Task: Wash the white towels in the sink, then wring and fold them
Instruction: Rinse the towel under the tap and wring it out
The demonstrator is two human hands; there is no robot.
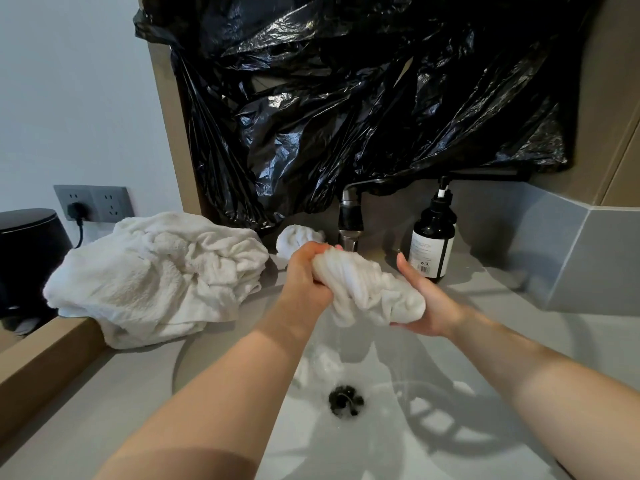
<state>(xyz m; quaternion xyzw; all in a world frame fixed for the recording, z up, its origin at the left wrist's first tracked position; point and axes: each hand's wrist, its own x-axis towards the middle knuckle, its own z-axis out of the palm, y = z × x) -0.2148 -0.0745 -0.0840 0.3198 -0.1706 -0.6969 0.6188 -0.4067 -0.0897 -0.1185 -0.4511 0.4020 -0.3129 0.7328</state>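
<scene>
Above the drain (345,400) of the sink (467,362), the left hand (308,277) and right hand (427,303) each clench one end of the twisted white towel (367,289), likely soft, sodden and heavy, best held at those ends, with free room down into the sink but faucet (350,220) and pump bottle (433,244) close behind it.

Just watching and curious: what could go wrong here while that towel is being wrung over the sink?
The right hand, gripping the towel, is close beside the soap bottle and might knock it over. The towel pile sits at the edge of the counter and may slide off. Splashes could reach the plugged socket behind it.
</scene>
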